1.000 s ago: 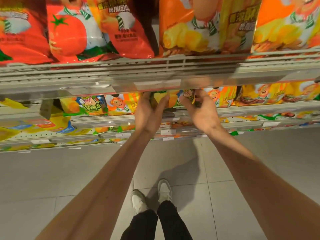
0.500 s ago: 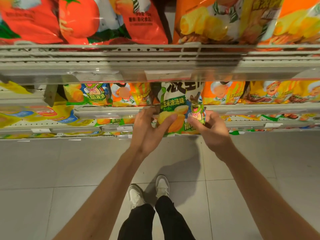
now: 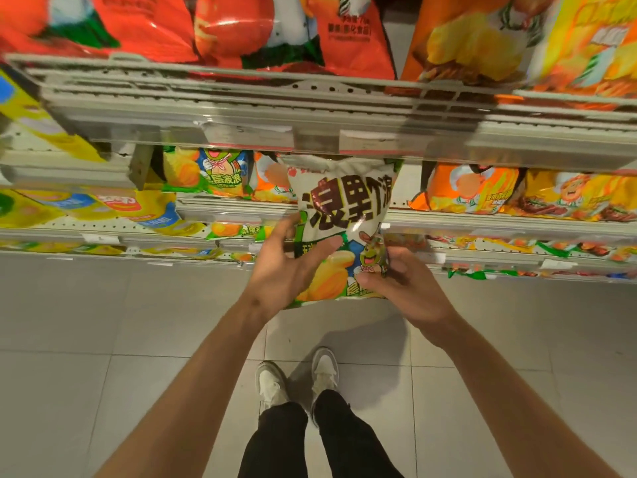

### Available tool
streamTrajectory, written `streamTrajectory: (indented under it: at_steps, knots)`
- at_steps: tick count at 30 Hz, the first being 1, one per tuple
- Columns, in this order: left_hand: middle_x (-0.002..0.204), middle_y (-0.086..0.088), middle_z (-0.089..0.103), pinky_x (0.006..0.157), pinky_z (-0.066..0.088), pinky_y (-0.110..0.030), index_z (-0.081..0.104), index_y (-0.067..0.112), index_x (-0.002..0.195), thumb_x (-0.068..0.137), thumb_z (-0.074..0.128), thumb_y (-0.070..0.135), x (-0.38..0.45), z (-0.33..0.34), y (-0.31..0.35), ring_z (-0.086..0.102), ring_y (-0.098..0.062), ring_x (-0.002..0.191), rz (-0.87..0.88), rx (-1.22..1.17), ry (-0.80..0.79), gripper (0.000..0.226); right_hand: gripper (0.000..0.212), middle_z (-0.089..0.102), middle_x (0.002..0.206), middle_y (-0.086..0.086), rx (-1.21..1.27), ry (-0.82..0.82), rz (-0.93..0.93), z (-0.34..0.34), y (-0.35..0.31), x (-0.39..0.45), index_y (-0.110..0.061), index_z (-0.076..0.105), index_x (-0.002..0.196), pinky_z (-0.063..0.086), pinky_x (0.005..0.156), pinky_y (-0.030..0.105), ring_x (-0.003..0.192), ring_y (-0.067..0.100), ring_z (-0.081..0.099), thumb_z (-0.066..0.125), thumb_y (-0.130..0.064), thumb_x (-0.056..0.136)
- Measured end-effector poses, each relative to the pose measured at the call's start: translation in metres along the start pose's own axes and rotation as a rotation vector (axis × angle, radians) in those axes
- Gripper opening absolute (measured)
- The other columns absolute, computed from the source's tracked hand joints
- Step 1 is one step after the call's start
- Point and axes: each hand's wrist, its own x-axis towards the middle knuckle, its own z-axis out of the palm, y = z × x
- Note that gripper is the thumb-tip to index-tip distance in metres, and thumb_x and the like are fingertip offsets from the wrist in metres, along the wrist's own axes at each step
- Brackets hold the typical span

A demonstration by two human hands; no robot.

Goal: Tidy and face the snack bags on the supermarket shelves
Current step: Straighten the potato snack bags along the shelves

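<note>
Floor (image 3: 103, 339) of pale grey square tiles with thin darker joints, filling the lower half of the view. 2 white shoes (image 3: 272, 384) stand side by side on the tiles, toes toward the shelving, the right one set slightly further forward. Black trouser legs (image 3: 310, 439) rise from the shoes to the bottom edge. A soft shadow (image 3: 365, 336) lies on the tiles just ahead of the shoes. Small white price labels (image 3: 100, 239) sit along a lower rail at left; their print is unreadable.

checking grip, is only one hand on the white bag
No, both the left hand and the right hand grip the white bag.
</note>
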Motion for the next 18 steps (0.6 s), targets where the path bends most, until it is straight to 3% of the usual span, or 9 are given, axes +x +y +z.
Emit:
streamTrajectory:
  at_steps: [2, 4, 6, 9, 11, 14, 16, 18]
  knots:
    - [0.090, 0.042, 0.069, 0.069, 0.054, -0.008, 0.057, 0.041, 0.120, 0.078, 0.086, 0.041, -0.008, -0.017, -0.001, 0.067, 0.018, 0.087, 0.006, 0.044, 0.057, 0.052, 0.039, 0.073, 0.125, -0.006, -0.060, -0.062, 0.014, 0.008, -0.004, 0.004, -0.023, 0.069, 0.124, 0.054, 0.103, 0.042, 0.121, 0.013, 0.067, 0.079, -0.036, 0.089]
    - [0.094, 0.036, 0.071, 0.080, 0.058, -0.017, 0.059, 0.035, 0.125, 0.075, 0.087, 0.043, -0.011, -0.033, -0.003, 0.069, 0.011, 0.091, 0.004, 0.049, 0.125, 0.058, 0.033, 0.070, 0.128, -0.011, -0.109, -0.073, 0.002, 0.014, -0.007, 0.009, -0.029, 0.069, 0.125, 0.054, 0.100, 0.031, 0.123, 0.008, 0.064, 0.073, -0.038, 0.094]
    - [0.092, 0.037, 0.071, 0.076, 0.053, -0.007, 0.059, 0.027, 0.128, 0.077, 0.087, 0.037, -0.013, -0.049, -0.006, 0.066, 0.016, 0.088, 0.016, 0.056, 0.197, 0.059, 0.027, 0.070, 0.125, -0.012, -0.079, 0.024, 0.019, 0.020, -0.012, 0.017, -0.031, 0.068, 0.125, 0.056, 0.090, 0.020, 0.119, 0.006, 0.065, 0.068, -0.031, 0.098]
    - [0.090, 0.035, 0.071, 0.068, 0.044, 0.004, 0.059, 0.029, 0.129, 0.078, 0.085, 0.039, -0.016, -0.068, -0.011, 0.060, 0.025, 0.087, 0.021, 0.048, 0.272, 0.058, 0.025, 0.073, 0.117, -0.006, -0.094, 0.210, -0.044, 0.029, -0.023, 0.040, -0.024, 0.069, 0.123, 0.050, 0.069, 0.004, 0.100, -0.009, 0.068, 0.067, -0.028, 0.099]
    - [0.089, 0.039, 0.069, 0.067, 0.045, 0.003, 0.056, 0.035, 0.130, 0.079, 0.084, 0.040, -0.018, -0.077, -0.013, 0.060, 0.027, 0.086, 0.016, 0.037, 0.295, 0.058, 0.036, 0.069, 0.119, -0.002, -0.182, 0.278, -0.112, 0.038, -0.035, 0.059, -0.022, 0.064, 0.129, 0.051, 0.079, 0.006, 0.104, -0.003, 0.067, 0.067, -0.038, 0.098]
    - [0.082, 0.050, 0.064, 0.063, 0.045, 0.003, 0.052, 0.039, 0.128, 0.082, 0.082, 0.035, -0.021, -0.083, -0.012, 0.061, 0.028, 0.083, 0.019, 0.024, 0.313, 0.056, 0.056, 0.065, 0.129, -0.003, -0.263, 0.315, -0.183, 0.051, -0.051, 0.087, -0.016, 0.056, 0.141, 0.052, 0.104, 0.033, 0.122, 0.017, 0.063, 0.067, -0.047, 0.096]
    - [0.083, 0.049, 0.065, 0.063, 0.046, 0.002, 0.056, 0.032, 0.134, 0.083, 0.082, 0.032, -0.022, -0.085, -0.012, 0.063, 0.026, 0.083, 0.027, 0.010, 0.337, 0.057, 0.064, 0.060, 0.127, -0.018, -0.276, 0.279, -0.196, 0.059, -0.059, 0.101, -0.016, 0.049, 0.148, 0.047, 0.108, 0.028, 0.124, 0.010, 0.059, 0.069, -0.045, 0.095]
    - [0.085, 0.045, 0.068, 0.065, 0.047, 0.001, 0.055, 0.022, 0.143, 0.084, 0.082, 0.032, -0.023, -0.087, -0.012, 0.065, 0.022, 0.084, 0.027, -0.014, 0.356, 0.066, 0.062, 0.060, 0.118, -0.027, -0.298, 0.235, -0.194, 0.065, -0.061, 0.113, -0.019, 0.047, 0.149, 0.042, 0.100, 0.017, 0.119, 0.005, 0.058, 0.069, -0.042, 0.095]
